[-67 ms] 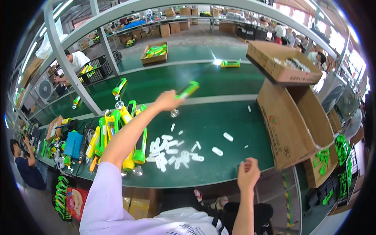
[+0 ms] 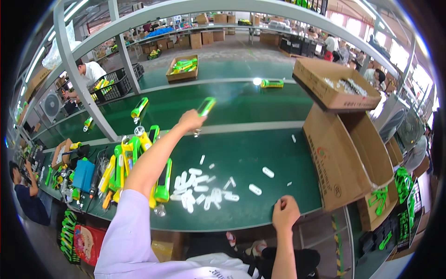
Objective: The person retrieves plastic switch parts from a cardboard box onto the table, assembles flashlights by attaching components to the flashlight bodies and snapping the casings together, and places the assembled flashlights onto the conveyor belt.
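My left hand [image 2: 191,120] reaches across the bench, gripping a green-and-yellow flashlight [image 2: 207,106] at the edge of the dark green belt beyond. A shiny round reflector [image 2: 197,132] hangs just below that hand. Under my left forearm lies a pile of similar flashlights [image 2: 118,162], several with loose reflectors. My right hand [image 2: 285,213] is curled closed over the bench's front edge; whatever it may hold is hidden. Nearest to it are two flat white oval pieces, one of them this white plate [image 2: 255,189]. Several more small white parts [image 2: 188,200] are scattered mid-bench.
A tall open carton [image 2: 341,158] stands at right, with a shallow box of small parts [image 2: 334,88] above it. A lit flashlight [image 2: 272,83] and others lie on the belt. Metal posts [image 2: 86,74] rise at left, near a blue box [image 2: 84,175]. A co-worker [image 2: 88,72] is beyond.
My left hand has moved left with the flashlight. My right hand has shifted slightly left and down in view, its fingers turned under. The whole view has tilted a little.
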`<action>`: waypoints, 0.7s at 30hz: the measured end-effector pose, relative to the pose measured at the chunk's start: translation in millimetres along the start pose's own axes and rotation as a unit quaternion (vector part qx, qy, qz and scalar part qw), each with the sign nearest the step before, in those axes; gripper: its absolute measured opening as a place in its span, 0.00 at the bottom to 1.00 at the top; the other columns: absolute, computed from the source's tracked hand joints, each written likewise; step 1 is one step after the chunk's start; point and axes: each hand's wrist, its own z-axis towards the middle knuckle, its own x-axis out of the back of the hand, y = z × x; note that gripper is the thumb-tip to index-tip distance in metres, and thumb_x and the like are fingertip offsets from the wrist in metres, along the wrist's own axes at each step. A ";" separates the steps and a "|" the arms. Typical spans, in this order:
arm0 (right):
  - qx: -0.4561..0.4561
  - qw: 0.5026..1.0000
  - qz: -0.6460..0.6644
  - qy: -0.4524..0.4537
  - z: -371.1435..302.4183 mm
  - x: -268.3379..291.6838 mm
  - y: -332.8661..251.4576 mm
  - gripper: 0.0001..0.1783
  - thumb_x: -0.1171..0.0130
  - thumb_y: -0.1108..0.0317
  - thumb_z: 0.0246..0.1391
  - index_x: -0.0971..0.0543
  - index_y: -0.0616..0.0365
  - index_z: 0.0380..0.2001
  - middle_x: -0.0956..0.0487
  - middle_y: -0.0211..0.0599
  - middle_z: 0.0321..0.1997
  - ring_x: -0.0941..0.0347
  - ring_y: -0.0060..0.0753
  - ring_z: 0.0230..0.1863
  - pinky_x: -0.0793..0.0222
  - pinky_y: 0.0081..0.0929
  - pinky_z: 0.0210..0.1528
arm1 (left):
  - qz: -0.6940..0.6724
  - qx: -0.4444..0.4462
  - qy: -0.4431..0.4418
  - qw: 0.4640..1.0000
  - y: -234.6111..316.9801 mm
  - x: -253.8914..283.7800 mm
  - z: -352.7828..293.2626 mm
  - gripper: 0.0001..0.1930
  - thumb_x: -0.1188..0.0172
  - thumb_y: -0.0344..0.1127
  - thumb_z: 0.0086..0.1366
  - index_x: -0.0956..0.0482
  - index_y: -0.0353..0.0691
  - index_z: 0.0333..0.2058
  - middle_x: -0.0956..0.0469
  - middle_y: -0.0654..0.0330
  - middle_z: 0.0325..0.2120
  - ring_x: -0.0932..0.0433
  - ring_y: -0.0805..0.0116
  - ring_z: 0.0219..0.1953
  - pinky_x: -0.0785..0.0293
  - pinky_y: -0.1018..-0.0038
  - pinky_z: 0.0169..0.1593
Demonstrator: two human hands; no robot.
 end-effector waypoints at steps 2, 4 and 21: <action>0.039 0.998 -0.047 0.024 -0.4 -11.6 8.0 0.06 0.38 0.74 0.39 0.25 0.54 0.23 0.31 0.32 0.18 0.32 0.39 0.21 0.38 0.36 0.26 | 0.039 0.055 0.073 0.995 -27.3 -11.1 42.0 0.24 0.42 0.54 0.60 0.17 0.36 0.39 0.18 0.47 0.40 0.18 0.51 0.45 0.24 0.59 0.48; 0.015 0.998 -0.050 0.025 -1.2 -10.3 12.4 0.06 0.38 0.74 0.37 0.26 0.54 0.21 0.33 0.32 0.17 0.34 0.39 0.21 0.39 0.36 0.25 | 0.103 0.066 0.143 0.982 -35.8 -17.5 74.9 0.24 0.45 0.55 0.62 0.16 0.37 0.39 0.17 0.50 0.41 0.18 0.52 0.44 0.23 0.60 0.47; 0.054 0.993 -0.102 -0.013 18.2 -5.6 2.8 0.03 0.39 0.72 0.43 0.23 0.51 0.24 0.28 0.37 0.20 0.31 0.44 0.21 0.35 0.38 0.25 | 0.152 -0.056 0.148 0.976 184.9 -113.1 300.1 0.44 0.39 0.56 0.61 0.49 0.41 0.67 0.42 0.52 0.67 0.47 0.56 0.70 0.45 0.45 0.66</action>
